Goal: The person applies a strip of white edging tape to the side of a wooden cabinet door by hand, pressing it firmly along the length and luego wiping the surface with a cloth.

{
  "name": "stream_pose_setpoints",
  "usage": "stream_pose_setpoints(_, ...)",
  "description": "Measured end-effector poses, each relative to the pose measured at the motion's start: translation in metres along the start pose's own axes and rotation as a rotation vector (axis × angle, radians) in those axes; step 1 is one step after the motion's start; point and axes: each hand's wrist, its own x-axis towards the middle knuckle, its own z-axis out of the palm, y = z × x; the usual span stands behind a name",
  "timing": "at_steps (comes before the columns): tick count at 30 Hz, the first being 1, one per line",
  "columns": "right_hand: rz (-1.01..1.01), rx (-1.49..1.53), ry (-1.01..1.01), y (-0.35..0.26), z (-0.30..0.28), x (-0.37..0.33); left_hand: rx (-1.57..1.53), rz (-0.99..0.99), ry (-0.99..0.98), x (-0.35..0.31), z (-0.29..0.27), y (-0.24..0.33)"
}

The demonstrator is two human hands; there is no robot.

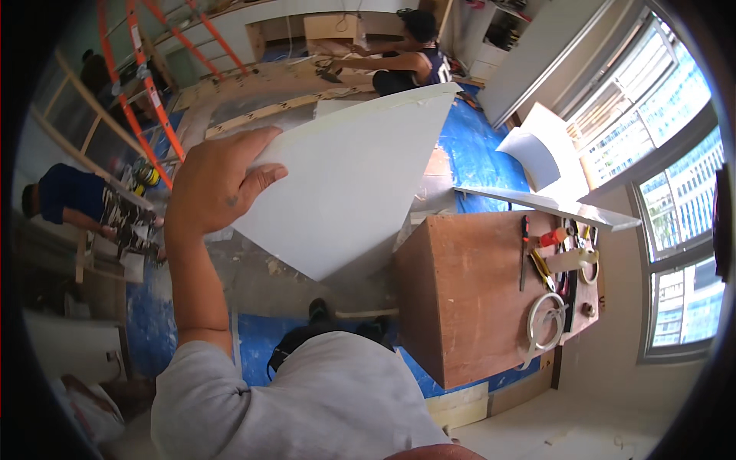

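My left hand [226, 180] is closed on the left edge of a large white panel [345, 184], its thumb on the near face and its fingers over the upper edge. The panel is held tilted in front of me, above the floor, and its right edge slants up toward the far side. Its lower right part is close to a brown wooden box-shaped bench [491, 299]; I cannot tell whether they touch. My right hand is not in view.
On the bench lie a screwdriver [524, 245], pliers [542, 270], a pale bottle [567, 261] and a coil of white edging strip [544, 322]. A long board [544, 205] juts beyond it. An orange ladder [146, 84] stands far left. Co-workers sit ahead [422, 61] and at left [77, 199].
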Motion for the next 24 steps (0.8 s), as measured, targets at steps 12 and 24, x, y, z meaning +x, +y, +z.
stream_pose_setpoints(12, -0.58, 0.108, 0.943, -0.23, -0.07, 0.107, 0.132, 0.028, -0.034, -0.002, 0.001, 0.0)
stream_pose_setpoints(24, -1.184, -0.085, 0.241, -0.465, 0.065, 0.111, -0.081, -0.173, -0.27, 0.017, -0.008, -0.015)
